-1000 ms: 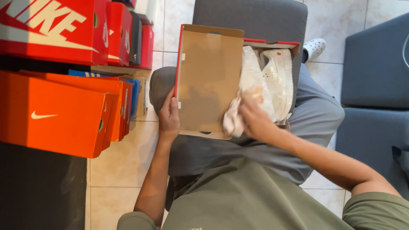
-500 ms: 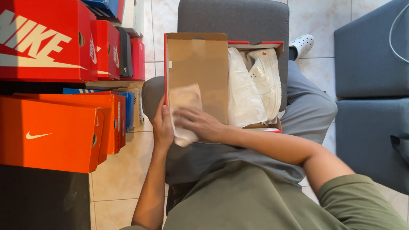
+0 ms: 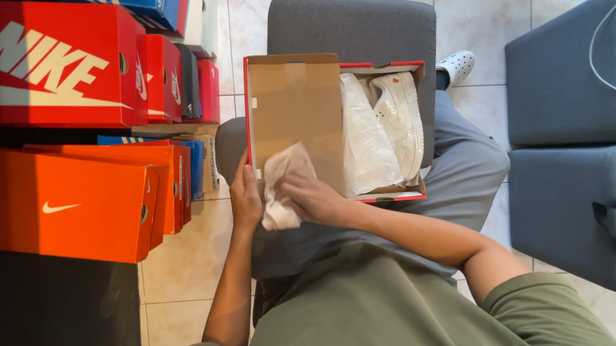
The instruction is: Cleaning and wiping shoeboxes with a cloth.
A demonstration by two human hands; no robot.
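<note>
A: Where's the paper?
B: I see the right hand (image 3: pixel 317 198) pinching paper (image 3: pixel 280 186) on the lid (image 3: pixel 295 101); left hand (image 3: pixel 245 198) clasps the lid edge.
A: Boxes?
B: Red (image 3: pixel 43 66) and orange (image 3: pixel 61 203) stacks on the left, edges cropped.

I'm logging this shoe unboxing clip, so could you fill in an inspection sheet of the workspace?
Surface: open shoebox rests on the lap.
Job's things: crumpled paper; white shoe in the box.
Clutter: stacked red boxes and orange boxes.
Hands: left hand at the lid's edge; right hand on the paper.
Cables: white cable on grey seat.
Surroundings: tiled floor.
</note>
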